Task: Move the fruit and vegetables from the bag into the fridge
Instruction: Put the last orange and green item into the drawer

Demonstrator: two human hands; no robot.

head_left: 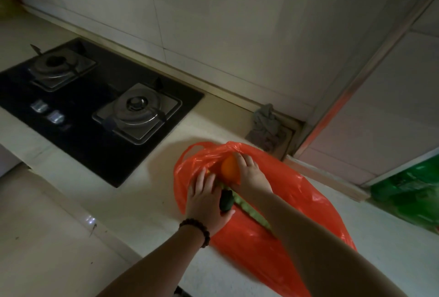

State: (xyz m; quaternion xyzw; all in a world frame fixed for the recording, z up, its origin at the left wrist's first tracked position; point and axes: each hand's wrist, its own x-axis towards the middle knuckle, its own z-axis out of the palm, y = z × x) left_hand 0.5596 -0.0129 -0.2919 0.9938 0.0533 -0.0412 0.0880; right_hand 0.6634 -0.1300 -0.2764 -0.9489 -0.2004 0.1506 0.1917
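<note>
Head view: a red plastic bag (273, 225) lies on a pale countertop (123, 201), its mouth turned toward the gas hob (95, 106) that is set into the counter to the left. Both forearms reach forward from the bottom edge of the frame into the bag opening. The right hand (249, 173) is curled over an orange (230, 169) at the mouth of the bag, fingers wrapped around its far side in a grasp; the orange sits just inside the opening, against the red plastic. The left hand (205, 198) is closed around a dark green vegetable (226, 200), possibly a cucumber, whose visible end projects between thumb and fingers; the exact type cannot be confirmed. The left wrist carries a dark bead bracelet (197, 231). Between the two hands, a row of pale green produce (249, 209) lies inside the bag, partly hidden by the right forearm; what it is cannot be told. A crumpled grey cloth (267, 125) rests in the counter corner behind the bag, near the tiled wall (213, 23). A green plastic bag (408, 192) lies at the right edge of the frame, apart from the red one. The scene is dim and slightly blurred.
</note>
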